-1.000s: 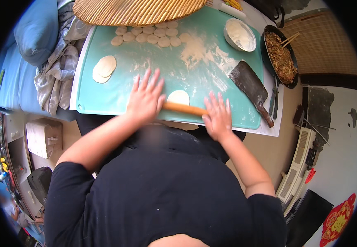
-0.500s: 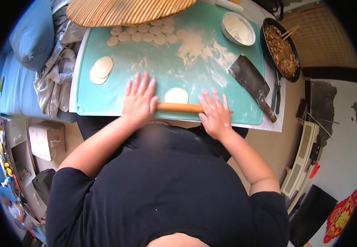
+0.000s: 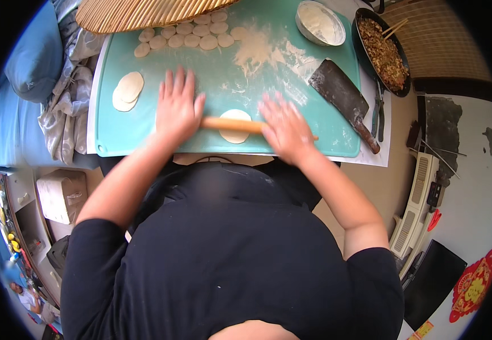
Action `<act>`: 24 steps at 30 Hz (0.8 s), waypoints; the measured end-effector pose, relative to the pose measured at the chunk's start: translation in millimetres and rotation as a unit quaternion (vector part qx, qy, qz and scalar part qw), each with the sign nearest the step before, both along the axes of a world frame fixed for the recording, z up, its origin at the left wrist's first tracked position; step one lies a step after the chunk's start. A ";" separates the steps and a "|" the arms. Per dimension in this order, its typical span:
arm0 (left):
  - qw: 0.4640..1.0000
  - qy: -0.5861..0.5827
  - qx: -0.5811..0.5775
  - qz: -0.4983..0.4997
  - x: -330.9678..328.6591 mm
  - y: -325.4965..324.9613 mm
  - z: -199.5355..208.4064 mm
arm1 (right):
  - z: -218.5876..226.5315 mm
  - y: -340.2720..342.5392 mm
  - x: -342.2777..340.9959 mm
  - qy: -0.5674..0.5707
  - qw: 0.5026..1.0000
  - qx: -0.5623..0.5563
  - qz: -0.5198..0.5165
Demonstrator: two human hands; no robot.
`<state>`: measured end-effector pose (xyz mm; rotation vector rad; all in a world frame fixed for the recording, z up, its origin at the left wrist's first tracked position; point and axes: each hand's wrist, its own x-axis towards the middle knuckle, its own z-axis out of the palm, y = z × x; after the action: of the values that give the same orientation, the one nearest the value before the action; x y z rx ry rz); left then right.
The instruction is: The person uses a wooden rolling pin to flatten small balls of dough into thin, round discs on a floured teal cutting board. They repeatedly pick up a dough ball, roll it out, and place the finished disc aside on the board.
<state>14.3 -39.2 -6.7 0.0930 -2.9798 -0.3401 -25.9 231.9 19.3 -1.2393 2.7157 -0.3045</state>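
Note:
A wooden rolling pin (image 3: pixel 232 124) lies across a round dough wrapper (image 3: pixel 234 137) near the front of the green mat (image 3: pixel 161 136). My left hand (image 3: pixel 178 110) rests on the pin's left end, fingers stretched forward and palm down. On the right end lies my right hand (image 3: pixel 287 127), also flat with fingers spread, slightly blurred by motion. Neither hand wraps around the pin. Left of my left hand, two flat rolled wrappers (image 3: pixel 128 89) overlap. Several small dough discs (image 3: pixel 191 40) sit in rows at the back, partly under a round woven tray (image 3: pixel 144 14).
Loose flour (image 3: pixel 257 54) dusts the mat's back middle. A metal bowl of flour (image 3: pixel 321 24) stands at the back right. A cleaver (image 3: pixel 339 90) lies on the right, beside a dark pan of chopped filling (image 3: pixel 382 54) with chopsticks. Grey cloth (image 3: pixel 67 122) borders the left.
Both hands have pushed the rolling pin forward, from the wrapper's near edge onto its middle. The whole view has shifted slightly.

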 end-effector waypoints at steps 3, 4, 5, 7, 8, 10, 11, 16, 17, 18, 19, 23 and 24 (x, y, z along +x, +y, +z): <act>0.998 0.030 -0.029 0.050 -50.3 0.4 -9.7 | -12.9 -2.2 -40.3 0.071 0.992 -0.014 -0.101; 0.996 0.026 -0.043 0.069 -57.1 2.5 -8.6 | -19.7 0.8 -46.4 0.093 0.986 -0.026 -0.136; 0.998 0.032 -0.040 0.043 -46.7 7.5 -7.3 | -27.1 12.2 -36.3 0.077 0.987 -0.034 -0.137; 0.999 -0.003 -0.025 -0.031 -2.9 18.8 5.8 | -20.4 22.7 6.5 0.049 0.994 -0.010 -0.101; 0.997 -0.025 -0.026 -0.071 21.7 23.3 7.4 | -18.3 26.3 17.8 0.036 0.996 0.004 -0.080; 0.997 -0.001 -0.018 -0.069 41.1 16.2 -1.6 | -6.1 17.5 22.5 0.022 0.999 0.025 -0.035; 0.999 0.001 -0.017 -0.043 30.8 9.2 -5.2 | 0.7 12.8 26.4 0.015 0.999 0.037 -0.015; 0.996 0.037 -0.008 0.079 -52.6 3.4 -11.6 | -23.9 5.3 -40.9 0.098 0.990 -0.056 -0.088; 0.998 0.016 -0.024 0.064 -49.1 7.6 -9.0 | -30.7 13.2 -44.3 0.102 0.985 -0.071 -0.117; 0.999 0.016 -0.020 0.039 -36.6 12.8 -6.9 | -33.3 19.1 -39.2 0.089 0.989 -0.053 -0.100; 1.000 -0.009 -0.027 -0.005 -13.7 17.4 1.0 | -30.6 28.2 -21.8 0.076 0.993 -0.035 -0.082; 0.995 -0.073 -0.030 -0.065 41.2 14.6 -3.2 | -2.0 27.3 22.7 0.030 0.999 0.038 -0.019; 0.998 -0.062 -0.015 -0.024 31.6 7.4 -3.4 | 2.1 19.2 17.3 0.040 0.999 0.026 -0.016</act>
<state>45.9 -31.8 -10.1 0.0408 -3.1129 -0.3057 -8.6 251.1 21.5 -1.2201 2.7947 -0.1889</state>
